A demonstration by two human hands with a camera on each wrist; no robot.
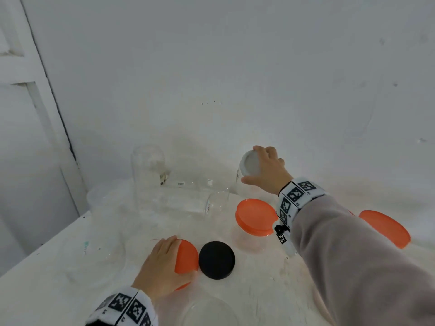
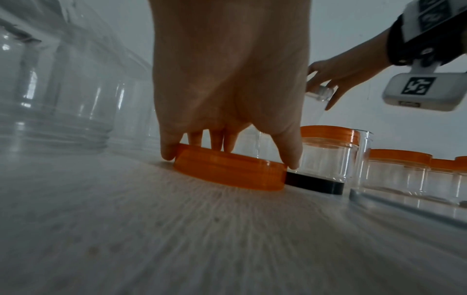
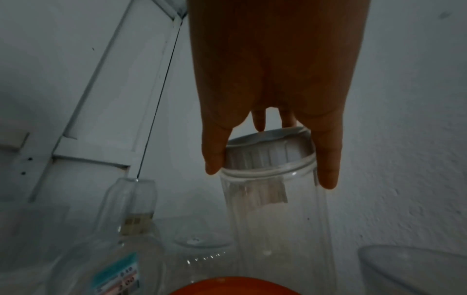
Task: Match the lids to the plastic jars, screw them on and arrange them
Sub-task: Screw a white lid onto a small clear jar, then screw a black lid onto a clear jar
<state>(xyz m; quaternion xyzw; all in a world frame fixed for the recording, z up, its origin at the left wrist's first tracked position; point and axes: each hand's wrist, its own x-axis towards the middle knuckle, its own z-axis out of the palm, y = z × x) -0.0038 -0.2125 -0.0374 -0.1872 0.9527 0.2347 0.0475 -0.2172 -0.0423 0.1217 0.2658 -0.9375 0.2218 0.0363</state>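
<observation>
My left hand [image 1: 162,264] grips a loose orange lid [image 1: 187,257] lying on the white table, thumb and fingers curled round its rim [image 2: 227,173]. A black lid [image 1: 216,260] lies right beside it. My right hand [image 1: 266,170] reaches to the back and holds the white lid [image 1: 249,165] on a tall clear jar [image 3: 278,219], fingers curled round the lid's edge [image 3: 267,153]. A short clear jar with an orange lid [image 1: 255,217] stands between the hands.
Several clear lidless jars [image 1: 148,168] stand and lie at the back left. More orange-lidded jars [image 1: 386,227] sit on the right behind my sleeve. A clear open jar [image 1: 207,311] stands at the front edge. A wall rises close behind.
</observation>
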